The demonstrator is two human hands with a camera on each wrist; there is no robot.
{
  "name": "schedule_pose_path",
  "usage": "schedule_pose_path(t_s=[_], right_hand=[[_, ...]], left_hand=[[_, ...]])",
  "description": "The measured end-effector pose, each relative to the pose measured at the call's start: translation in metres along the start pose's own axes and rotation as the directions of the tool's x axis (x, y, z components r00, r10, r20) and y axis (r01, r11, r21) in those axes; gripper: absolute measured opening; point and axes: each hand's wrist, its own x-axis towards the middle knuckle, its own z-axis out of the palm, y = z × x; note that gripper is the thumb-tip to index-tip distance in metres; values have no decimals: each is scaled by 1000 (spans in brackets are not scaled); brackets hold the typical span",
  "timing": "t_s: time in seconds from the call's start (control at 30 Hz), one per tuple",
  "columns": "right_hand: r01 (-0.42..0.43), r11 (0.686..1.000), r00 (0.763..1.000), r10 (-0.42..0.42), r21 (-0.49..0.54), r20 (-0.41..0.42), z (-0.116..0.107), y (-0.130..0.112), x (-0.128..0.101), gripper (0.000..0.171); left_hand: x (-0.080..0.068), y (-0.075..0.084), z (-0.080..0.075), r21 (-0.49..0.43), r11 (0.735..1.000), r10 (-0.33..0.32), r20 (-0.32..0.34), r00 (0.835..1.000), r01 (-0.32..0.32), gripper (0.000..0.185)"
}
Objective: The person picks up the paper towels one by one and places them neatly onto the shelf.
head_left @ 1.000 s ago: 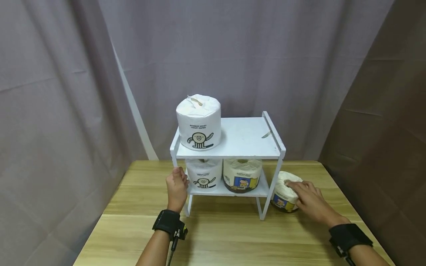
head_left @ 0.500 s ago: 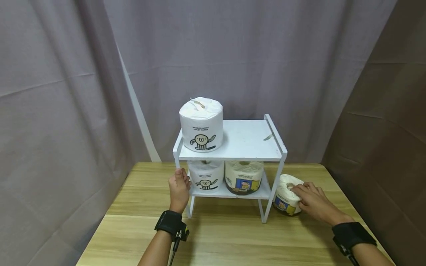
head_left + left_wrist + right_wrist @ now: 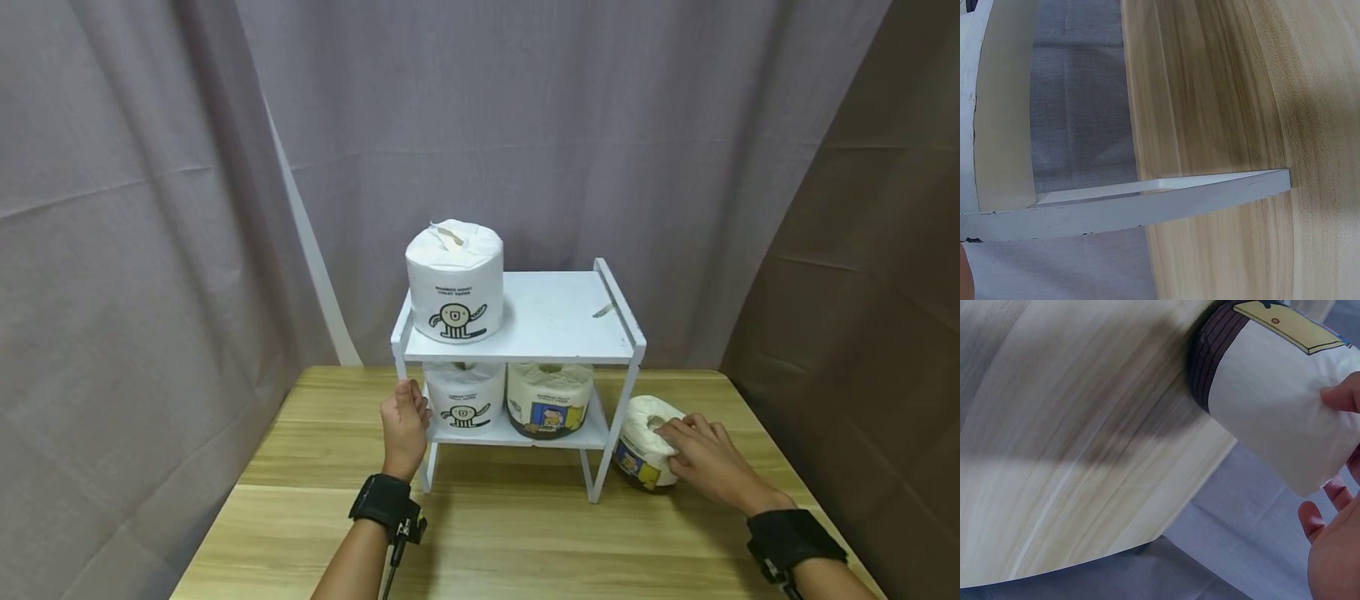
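Observation:
A white two-tier rack [image 3: 555, 321] stands on the wooden table [image 3: 495, 533]. My left hand [image 3: 407, 410] grips its front left post, which shows as a white bar [image 3: 1147, 203] in the left wrist view. A white wrapped toilet roll [image 3: 454, 282] stands on the top shelf at the left. On the lower shelf are a white roll [image 3: 465, 397] and a cream roll with a blue and yellow label [image 3: 550, 398]. Right of the rack, a fourth roll [image 3: 642, 443] [image 3: 1266, 406] leans tilted on the table. My right hand [image 3: 672, 439] grips it, with its thumb [image 3: 1342, 394] on the wrapper.
Grey curtains hang behind and to the left [image 3: 150, 250], and a brown one [image 3: 862, 292] hangs at the right. The right half of the top shelf is bare. The table's far edge [image 3: 1147, 537] runs close behind the tilted roll.
My right hand's fingers have curled over the roll beside the rack, and the roll has tipped to a tilt. The left hand stays on the post.

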Motion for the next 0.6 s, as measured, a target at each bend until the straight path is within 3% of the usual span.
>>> schedule_pose_path(t_s=[0.6], right_hand=[[-65,997,991,60,-33,-121,-29,-28,-14,46]], left_hand=[[0,6,1,-3,1000,-11,-13,1000,11,76]])
